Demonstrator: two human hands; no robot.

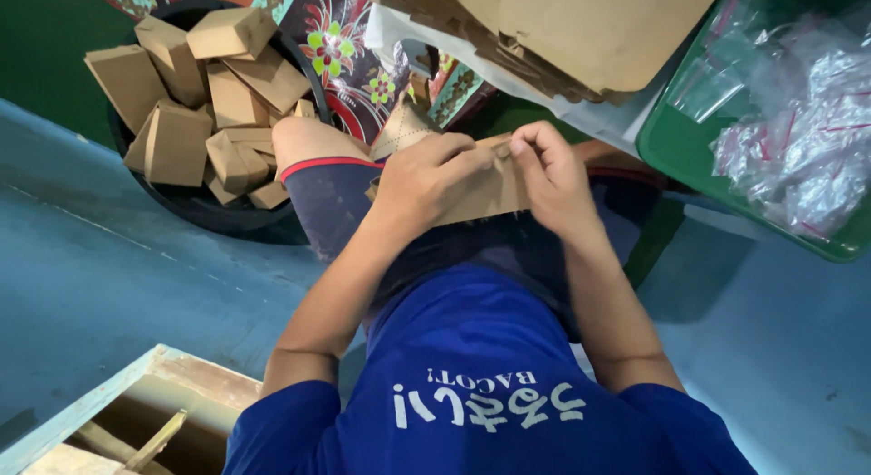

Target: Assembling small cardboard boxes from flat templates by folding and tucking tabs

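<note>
Hiding most of the brown cardboard piece (485, 192) under both hands; running off the right edge, the green tray (689, 144).

Bare blue floor (118, 284) open on the left, tub of boxes (195, 103) blocking upper left, green bin (689, 148) crowding right, cardboard stack (562, 39) ahead

A flat cardboard piece (485, 192) lies over the person's lap, between the left hand (422, 180) and the right hand (549, 171), both touching it. Left of the knee, a round tub (195, 207) holds folded boxes (177, 139). Beyond the hands sits a stack of flat cardboard (581, 30). On the right, a crate (689, 157) holds plastic bags (798, 121). A wooden frame (136, 407) lies near left.
</note>
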